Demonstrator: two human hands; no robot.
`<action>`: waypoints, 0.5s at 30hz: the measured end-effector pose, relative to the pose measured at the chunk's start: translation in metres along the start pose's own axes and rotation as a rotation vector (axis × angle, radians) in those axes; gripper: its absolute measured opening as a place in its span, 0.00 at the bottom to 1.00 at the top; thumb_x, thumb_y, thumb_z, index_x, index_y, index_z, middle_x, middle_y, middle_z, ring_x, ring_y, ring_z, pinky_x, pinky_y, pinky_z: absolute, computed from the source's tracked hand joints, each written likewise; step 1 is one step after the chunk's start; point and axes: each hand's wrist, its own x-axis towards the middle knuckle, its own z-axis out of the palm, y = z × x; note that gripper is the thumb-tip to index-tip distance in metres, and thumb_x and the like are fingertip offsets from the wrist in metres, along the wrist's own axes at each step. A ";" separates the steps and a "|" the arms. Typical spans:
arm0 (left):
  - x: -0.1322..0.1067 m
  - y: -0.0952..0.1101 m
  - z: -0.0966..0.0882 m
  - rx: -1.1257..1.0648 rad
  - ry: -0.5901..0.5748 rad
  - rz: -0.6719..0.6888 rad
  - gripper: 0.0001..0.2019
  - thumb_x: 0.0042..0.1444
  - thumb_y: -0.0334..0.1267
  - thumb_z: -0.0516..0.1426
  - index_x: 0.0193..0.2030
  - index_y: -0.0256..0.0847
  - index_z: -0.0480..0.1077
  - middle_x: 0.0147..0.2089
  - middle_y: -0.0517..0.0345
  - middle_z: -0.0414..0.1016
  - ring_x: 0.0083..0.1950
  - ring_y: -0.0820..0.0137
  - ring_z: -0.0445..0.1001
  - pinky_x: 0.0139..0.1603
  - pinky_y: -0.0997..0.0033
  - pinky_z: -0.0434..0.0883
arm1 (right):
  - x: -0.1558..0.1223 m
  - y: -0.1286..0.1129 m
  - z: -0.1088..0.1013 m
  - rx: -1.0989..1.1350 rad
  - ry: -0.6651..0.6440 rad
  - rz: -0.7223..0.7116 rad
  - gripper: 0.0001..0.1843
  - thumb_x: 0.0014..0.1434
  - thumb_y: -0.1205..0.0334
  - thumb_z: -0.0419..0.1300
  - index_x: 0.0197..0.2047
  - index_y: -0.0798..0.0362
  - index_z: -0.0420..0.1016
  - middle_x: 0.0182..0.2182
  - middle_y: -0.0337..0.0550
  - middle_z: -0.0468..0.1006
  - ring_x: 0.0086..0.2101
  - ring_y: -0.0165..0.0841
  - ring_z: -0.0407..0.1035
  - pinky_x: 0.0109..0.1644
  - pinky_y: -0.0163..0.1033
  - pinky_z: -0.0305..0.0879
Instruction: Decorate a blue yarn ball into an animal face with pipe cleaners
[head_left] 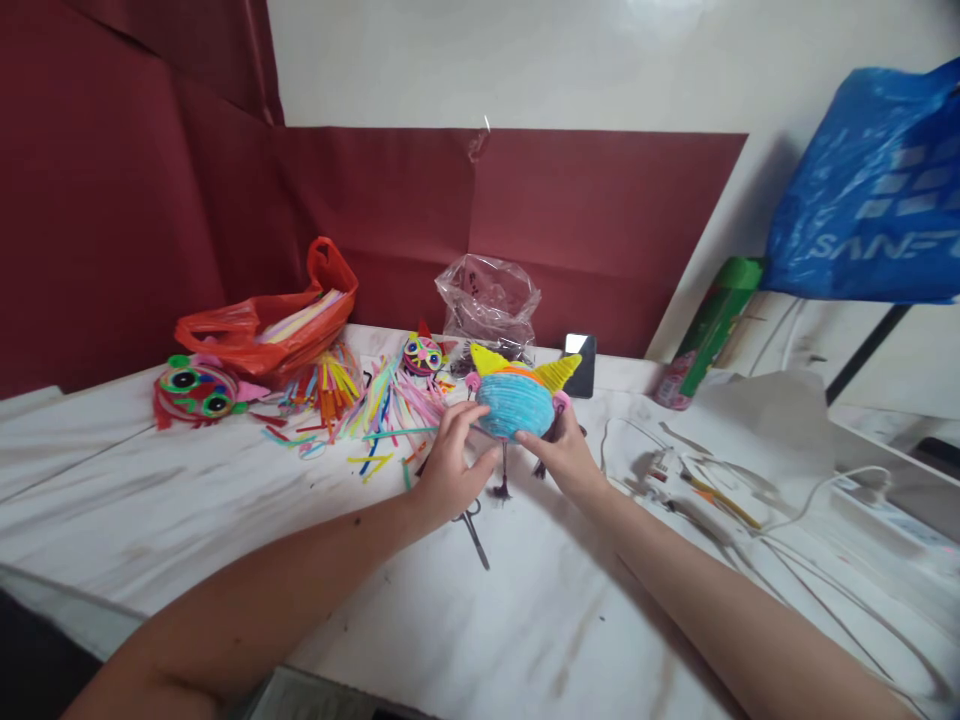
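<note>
Blue figure [514,403] just beyond the scissors [475,537], gripped at its sides between left hand [451,462] and right hand [568,457]. Winding [519,413], yellow ears [559,373], tassels [502,491] already on; looks nearly complete, though what's left on its far side is hidden

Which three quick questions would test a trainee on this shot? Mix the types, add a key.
1. Pick one: what colour are the ears on the blue toy?
A red
B yellow
C green

2. True or false: the scissors lie inside the red bag.

3. Which is nearer the phone: the left hand or the right hand?

Key:
1. B.
2. False; the scissors lie on the table.
3. The right hand.
</note>
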 end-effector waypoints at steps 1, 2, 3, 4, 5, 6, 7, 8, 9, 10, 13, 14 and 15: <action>-0.001 0.000 0.000 0.011 -0.017 0.005 0.24 0.55 0.32 0.56 0.59 0.44 0.60 0.59 0.45 0.60 0.63 0.58 0.61 0.61 0.53 0.65 | 0.000 0.000 0.000 -0.006 0.003 0.006 0.37 0.42 0.51 0.73 0.52 0.46 0.59 0.50 0.45 0.71 0.50 0.42 0.67 0.56 0.50 0.66; -0.001 0.000 0.000 0.020 -0.033 0.009 0.25 0.55 0.32 0.56 0.60 0.44 0.59 0.60 0.45 0.60 0.64 0.57 0.61 0.61 0.53 0.65 | 0.000 0.001 0.000 -0.012 0.008 0.013 0.37 0.43 0.51 0.72 0.52 0.46 0.59 0.49 0.45 0.71 0.50 0.42 0.68 0.56 0.50 0.65; -0.002 0.000 0.000 0.029 -0.044 0.012 0.26 0.55 0.32 0.57 0.61 0.44 0.58 0.61 0.45 0.59 0.64 0.57 0.60 0.62 0.52 0.65 | -0.001 0.002 0.000 -0.019 0.012 0.020 0.37 0.43 0.51 0.72 0.52 0.47 0.59 0.49 0.45 0.71 0.50 0.42 0.68 0.56 0.50 0.65; -0.002 0.000 0.001 0.036 -0.052 0.017 0.26 0.55 0.33 0.57 0.61 0.44 0.58 0.61 0.44 0.59 0.65 0.56 0.60 0.62 0.52 0.64 | -0.001 0.002 0.000 -0.024 0.018 0.028 0.37 0.43 0.50 0.72 0.52 0.47 0.59 0.49 0.46 0.71 0.50 0.42 0.67 0.57 0.51 0.65; -0.002 0.001 0.001 0.044 -0.058 0.021 0.27 0.55 0.33 0.57 0.61 0.44 0.58 0.61 0.44 0.58 0.65 0.56 0.60 0.62 0.51 0.64 | -0.001 0.003 -0.001 -0.026 0.023 0.037 0.37 0.43 0.50 0.72 0.52 0.47 0.59 0.50 0.46 0.71 0.51 0.43 0.67 0.57 0.51 0.64; -0.003 0.001 0.001 0.051 -0.063 0.025 0.27 0.55 0.33 0.57 0.62 0.45 0.58 0.61 0.44 0.58 0.65 0.56 0.60 0.62 0.51 0.64 | -0.001 0.003 -0.001 -0.026 0.029 0.044 0.38 0.43 0.50 0.72 0.52 0.47 0.58 0.50 0.47 0.71 0.51 0.43 0.67 0.58 0.52 0.64; -0.003 0.002 0.001 0.059 -0.065 0.030 0.27 0.55 0.33 0.57 0.62 0.45 0.57 0.61 0.44 0.58 0.64 0.56 0.60 0.62 0.51 0.64 | -0.001 0.003 -0.001 -0.023 0.030 0.049 0.38 0.43 0.49 0.72 0.52 0.47 0.58 0.51 0.47 0.71 0.51 0.43 0.67 0.58 0.52 0.63; -0.003 0.003 0.000 0.068 -0.068 0.035 0.27 0.55 0.33 0.57 0.62 0.45 0.57 0.61 0.44 0.58 0.64 0.56 0.60 0.62 0.51 0.64 | -0.001 0.003 -0.001 -0.019 0.024 0.049 0.38 0.42 0.49 0.72 0.52 0.47 0.58 0.51 0.47 0.71 0.51 0.43 0.67 0.58 0.52 0.63; -0.003 0.004 0.000 0.077 -0.068 0.041 0.27 0.54 0.33 0.57 0.62 0.45 0.57 0.61 0.44 0.57 0.64 0.56 0.60 0.62 0.51 0.64 | -0.001 0.003 -0.001 -0.015 0.016 0.043 0.38 0.43 0.49 0.72 0.52 0.47 0.58 0.51 0.47 0.71 0.51 0.43 0.67 0.58 0.51 0.64; -0.003 0.005 -0.001 0.085 -0.068 0.049 0.27 0.54 0.33 0.57 0.61 0.44 0.57 0.61 0.44 0.57 0.65 0.56 0.59 0.62 0.51 0.64 | -0.001 0.003 -0.001 -0.012 0.006 0.033 0.38 0.43 0.49 0.72 0.52 0.47 0.59 0.51 0.47 0.71 0.51 0.43 0.67 0.58 0.51 0.64; -0.003 0.008 -0.003 0.104 -0.072 0.082 0.27 0.54 0.33 0.57 0.61 0.43 0.57 0.61 0.43 0.57 0.65 0.56 0.59 0.62 0.51 0.64 | -0.002 0.005 -0.002 -0.020 -0.004 -0.015 0.38 0.43 0.50 0.72 0.52 0.46 0.58 0.52 0.47 0.70 0.53 0.43 0.66 0.59 0.51 0.64; -0.003 0.009 -0.003 0.107 -0.076 0.093 0.27 0.54 0.33 0.58 0.61 0.43 0.57 0.61 0.42 0.58 0.65 0.56 0.59 0.62 0.51 0.64 | -0.002 0.007 -0.003 -0.032 0.006 -0.036 0.38 0.43 0.50 0.72 0.53 0.46 0.58 0.52 0.48 0.70 0.53 0.43 0.66 0.59 0.52 0.63; -0.003 0.009 -0.003 0.106 -0.077 0.107 0.27 0.54 0.33 0.58 0.61 0.43 0.57 0.61 0.42 0.58 0.65 0.56 0.59 0.63 0.50 0.63 | -0.002 0.008 -0.004 -0.050 0.018 -0.061 0.38 0.43 0.51 0.72 0.53 0.47 0.58 0.53 0.49 0.69 0.54 0.44 0.66 0.60 0.53 0.62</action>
